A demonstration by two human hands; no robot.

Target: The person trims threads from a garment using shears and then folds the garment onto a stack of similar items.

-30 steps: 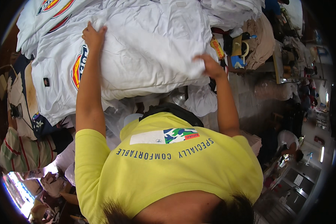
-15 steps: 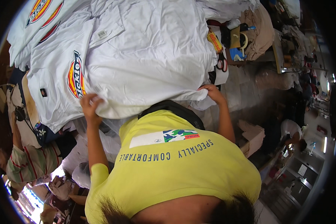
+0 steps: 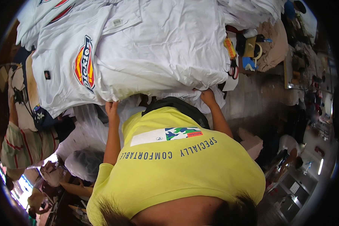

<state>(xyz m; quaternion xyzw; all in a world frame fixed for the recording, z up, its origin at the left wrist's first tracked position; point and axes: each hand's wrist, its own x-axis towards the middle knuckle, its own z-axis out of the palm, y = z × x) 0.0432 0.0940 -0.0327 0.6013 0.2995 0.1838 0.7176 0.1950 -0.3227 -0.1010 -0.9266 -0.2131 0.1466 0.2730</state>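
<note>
A large white T-shirt (image 3: 165, 49) lies spread across the table in front of me. My left hand (image 3: 112, 108) grips its near edge on the left, next to another white shirt with a red, yellow and blue logo (image 3: 83, 64). At the near edge on the right, my right hand (image 3: 207, 96) pinches the hem. My yellow shirt (image 3: 177, 169) fills the lower middle of the view and hides the table edge below both hands.
More white shirts (image 3: 49, 15) are piled at the far left. Small yellow, black and blue tools (image 3: 245, 49) and a beige cloth (image 3: 273, 45) lie to the right. Clear plastic bags (image 3: 83, 158) sit at lower left. A person in a striped shirt (image 3: 22, 147) is on the left.
Both hands have drawn back from the far part of the shirt toward my body and now hold its near edge. The shirt lies flatter and closer to me.
</note>
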